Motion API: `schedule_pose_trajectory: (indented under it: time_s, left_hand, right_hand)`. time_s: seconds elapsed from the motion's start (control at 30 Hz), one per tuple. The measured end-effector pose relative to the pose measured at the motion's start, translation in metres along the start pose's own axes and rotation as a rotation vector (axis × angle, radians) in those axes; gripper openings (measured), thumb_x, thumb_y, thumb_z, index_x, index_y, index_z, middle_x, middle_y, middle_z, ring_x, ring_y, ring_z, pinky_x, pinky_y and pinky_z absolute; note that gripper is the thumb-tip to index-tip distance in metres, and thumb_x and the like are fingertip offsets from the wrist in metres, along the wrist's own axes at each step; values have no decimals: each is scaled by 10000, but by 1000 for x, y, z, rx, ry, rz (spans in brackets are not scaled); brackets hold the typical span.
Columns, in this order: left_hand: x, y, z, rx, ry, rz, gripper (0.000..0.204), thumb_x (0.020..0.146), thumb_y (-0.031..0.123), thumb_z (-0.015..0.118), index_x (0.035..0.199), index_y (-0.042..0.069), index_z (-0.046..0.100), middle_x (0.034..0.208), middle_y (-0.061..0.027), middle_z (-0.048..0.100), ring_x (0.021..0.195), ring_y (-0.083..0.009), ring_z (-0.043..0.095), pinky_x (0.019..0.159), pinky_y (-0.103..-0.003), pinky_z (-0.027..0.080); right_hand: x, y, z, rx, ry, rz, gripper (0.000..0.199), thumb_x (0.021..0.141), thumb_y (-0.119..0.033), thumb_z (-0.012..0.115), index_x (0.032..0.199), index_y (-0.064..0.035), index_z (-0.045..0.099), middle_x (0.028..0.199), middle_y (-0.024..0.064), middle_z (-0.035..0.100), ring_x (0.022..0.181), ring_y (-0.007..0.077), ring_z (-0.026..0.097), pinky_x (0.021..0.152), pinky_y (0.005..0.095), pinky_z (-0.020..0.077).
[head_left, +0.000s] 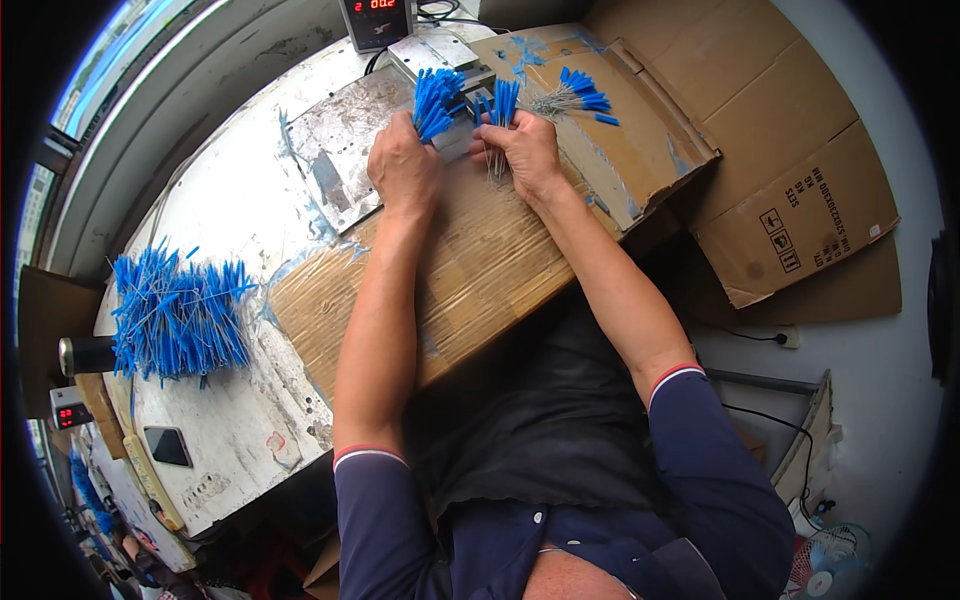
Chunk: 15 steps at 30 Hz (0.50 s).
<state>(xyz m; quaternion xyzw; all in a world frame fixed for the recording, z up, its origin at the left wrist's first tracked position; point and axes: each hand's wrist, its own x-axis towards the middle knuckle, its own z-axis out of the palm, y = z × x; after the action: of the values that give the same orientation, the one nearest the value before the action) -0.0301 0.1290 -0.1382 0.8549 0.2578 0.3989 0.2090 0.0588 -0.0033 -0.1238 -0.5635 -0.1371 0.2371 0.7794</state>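
Note:
My left hand [403,168] is closed around a thick bunch of thin wires with blue sleeved ends [436,102], the blue ends pointing away from me. Beside it on the right, my right hand [530,158] pinches a smaller bunch of blue-ended wires [501,98], whose pale bare lengths hang below the fingers. Both hands are over the far part of the bench, close to a metal machine block [430,52]. A loose fan of the same blue-ended wires [584,92] lies on cardboard just past my right hand.
A large heap of blue-ended wires [180,315] covers the bench's left side. Near it lie a phone [167,446] and a power strip [152,485]. A red digital display [378,22] stands at the back. Flattened cardboard [430,290] covers the front edge; an open carton [790,215] stands right.

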Motion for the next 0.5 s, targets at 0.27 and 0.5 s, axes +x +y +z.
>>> schedule_pose_trajectory:
  time_s: [0.27,0.5]
  left_hand:
    - [-1,0,2,65,-1,14,161,788,16,602,940,64,625,828,-145,667,815,-342,648,733,-466,503]
    - [-2,-2,5,142,9,153,91,794,31,585,883,46,598,831,-145,656,816,-336,634,731,-451,505]
  right_hand:
    - [-1,0,6,-186,57,-29,158,807,13,724,904,24,599,758,113,681,561,155,661,460,268,549]
    - [11,7,13,-333,167,-94,91,813,26,677,847,30,592,676,119,659,493,176,656,382,295,525]
